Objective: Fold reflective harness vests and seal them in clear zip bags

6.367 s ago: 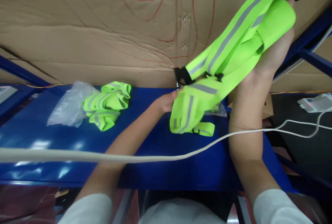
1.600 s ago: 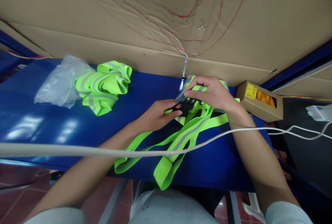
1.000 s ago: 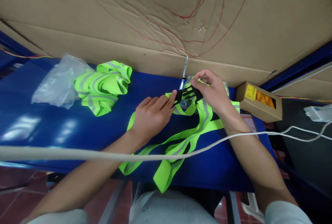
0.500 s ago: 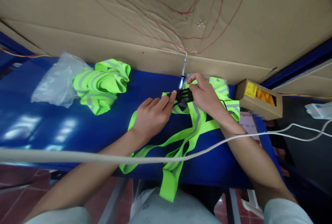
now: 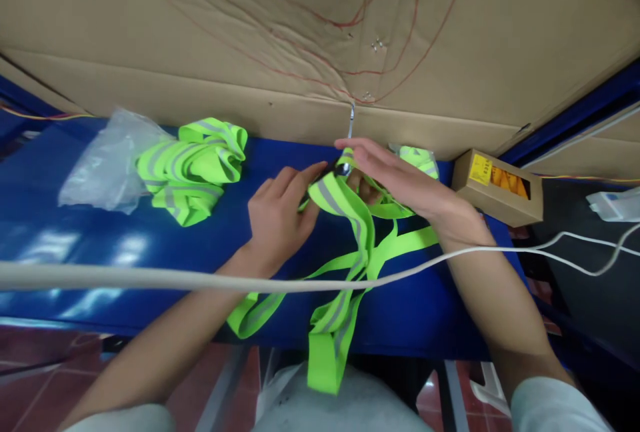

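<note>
My left hand (image 5: 281,215) is closed, its fingers and thumb pinching a black plastic buckle that is mostly hidden. A neon-green reflective strap (image 5: 357,219) with a grey stripe runs from there, over the table and down past its front edge. Beside it, my right hand (image 5: 395,175) has its upper fingers stretched out and the others curled under, with a loop of the strap between them. Behind the right hand, a metal-shafted tool (image 5: 351,120) leans against the cardboard, its lower part covered.
Left on the blue table (image 5: 280,152) lie a bundled green strap (image 5: 195,165) and a clear plastic bag (image 5: 113,165). More strap (image 5: 421,160) sits behind my right hand. A cardboard box (image 5: 500,187) stands at right. A white cable (image 5: 300,284) crosses in front of my forearms.
My right hand has turned from pinching the buckle's end to stretched fingers with a strap loop. The buckle, plainly visible before, is now mostly covered. My left hand has shifted slightly left.
</note>
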`<state>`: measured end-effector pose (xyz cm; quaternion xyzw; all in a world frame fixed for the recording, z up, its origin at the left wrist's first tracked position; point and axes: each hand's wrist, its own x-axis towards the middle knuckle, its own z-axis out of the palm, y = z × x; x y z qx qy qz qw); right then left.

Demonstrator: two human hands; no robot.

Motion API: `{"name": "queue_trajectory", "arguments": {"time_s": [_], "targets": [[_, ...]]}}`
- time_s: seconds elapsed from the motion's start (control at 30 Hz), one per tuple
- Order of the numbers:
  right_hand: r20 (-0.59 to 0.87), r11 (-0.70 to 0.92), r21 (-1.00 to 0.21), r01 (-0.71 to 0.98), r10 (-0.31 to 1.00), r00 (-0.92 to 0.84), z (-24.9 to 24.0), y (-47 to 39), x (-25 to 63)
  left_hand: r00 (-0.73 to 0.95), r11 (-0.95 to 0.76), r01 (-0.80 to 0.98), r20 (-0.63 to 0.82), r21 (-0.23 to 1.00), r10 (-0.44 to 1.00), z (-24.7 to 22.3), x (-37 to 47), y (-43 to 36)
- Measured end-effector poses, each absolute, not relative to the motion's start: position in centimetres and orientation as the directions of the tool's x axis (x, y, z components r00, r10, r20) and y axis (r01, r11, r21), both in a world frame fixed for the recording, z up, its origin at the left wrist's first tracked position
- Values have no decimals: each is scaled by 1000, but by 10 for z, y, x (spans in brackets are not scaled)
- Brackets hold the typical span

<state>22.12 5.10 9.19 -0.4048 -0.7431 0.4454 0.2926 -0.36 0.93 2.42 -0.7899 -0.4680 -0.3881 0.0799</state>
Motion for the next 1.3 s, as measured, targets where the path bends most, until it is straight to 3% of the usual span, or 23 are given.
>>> {"name": "queue_trajectory", "arguments": {"time_s": [0.13, 0.23, 0.43, 0.57, 0.73, 0.83, 0.93, 1.0, 1.3], "targets": [[-73, 181, -946, 267, 688, -722, 102, 55, 243, 56, -488, 748, 690, 450, 722, 27, -15, 21], [-54, 226, -938, 262, 653, -756, 107, 57, 250, -10, -516, 652, 687, 555, 726, 29, -24, 34], [29, 371, -868, 330, 701, -713, 117, 55, 255, 47, -638, 571, 755, 517, 654, 29, -37, 76], [56, 454, -796, 401, 714, -698, 114, 58, 257, 60, -718, 371, 756, 589, 651, 52, -27, 104], [298, 479, -834, 272, 808, -509, 110, 60, 260, 97, -733, 81, 727, 675, 680, 90, 3, 106], [417, 562, -776, 286, 797, -436, 113, 57, 260, 109, -788, 93, 780, 609, 616, 100, 21, 90], [415, 589, -762, 268, 763, -496, 117, 52, 255, 126, -813, 196, 808, 549, 576, 103, 32, 74], [400, 581, -779, 235, 750, -527, 116, 51, 251, 137, -792, 181, 782, 584, 608, 101, 36, 70], [440, 556, -801, 220, 797, -414, 104, 65, 256, 129, -661, -149, 677, 735, 724, 86, 35, 91]]}}
